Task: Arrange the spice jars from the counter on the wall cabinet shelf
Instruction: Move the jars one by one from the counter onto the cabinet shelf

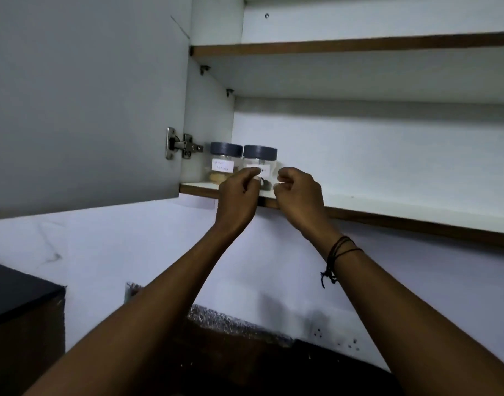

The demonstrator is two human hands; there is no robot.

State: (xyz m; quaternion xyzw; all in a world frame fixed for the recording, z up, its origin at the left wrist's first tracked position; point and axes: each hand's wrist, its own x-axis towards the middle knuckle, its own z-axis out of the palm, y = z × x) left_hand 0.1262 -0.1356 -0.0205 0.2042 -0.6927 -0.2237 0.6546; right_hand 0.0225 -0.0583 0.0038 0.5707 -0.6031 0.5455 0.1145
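jars [243, 164] clear, grey-lidded, white-labelled

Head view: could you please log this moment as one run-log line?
shelf: two jars at left end | left hand and right hand: curled beside second jar, grip unclear | first jar: untouched

Both arms reach up, left hand [239, 195] and right hand [297, 192] loosely curled.
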